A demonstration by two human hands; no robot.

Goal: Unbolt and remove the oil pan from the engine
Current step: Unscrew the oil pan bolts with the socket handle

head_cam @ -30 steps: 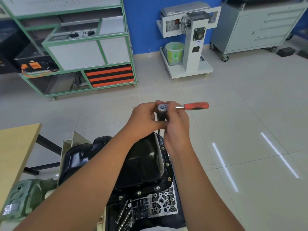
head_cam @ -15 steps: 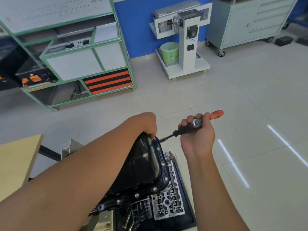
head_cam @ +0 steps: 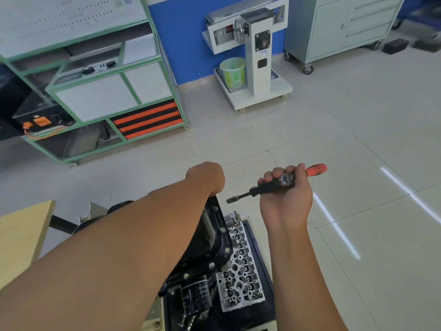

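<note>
The black oil pan sits on the engine below me, mostly hidden by my left forearm; bolts show along its right flange. My left hand is curled over the pan's far top corner; its fingertips are hidden, so whether they hold a bolt is unclear. My right hand grips a ratchet wrench with an orange handle and a long black extension. The socket tip points left and hangs in the air, a little right of the pan's corner.
A silver cylinder head lies in a dark tray right of the engine. A wooden table edge is at left. Farther off stand a green-framed rack, a white engine stand with a green bucket, and a grey tool cabinet.
Both hands came down from holding the ratchet together. My left hand went to the pan's far corner. My right hand pulled the ratchet right, off the pan's edge.
</note>
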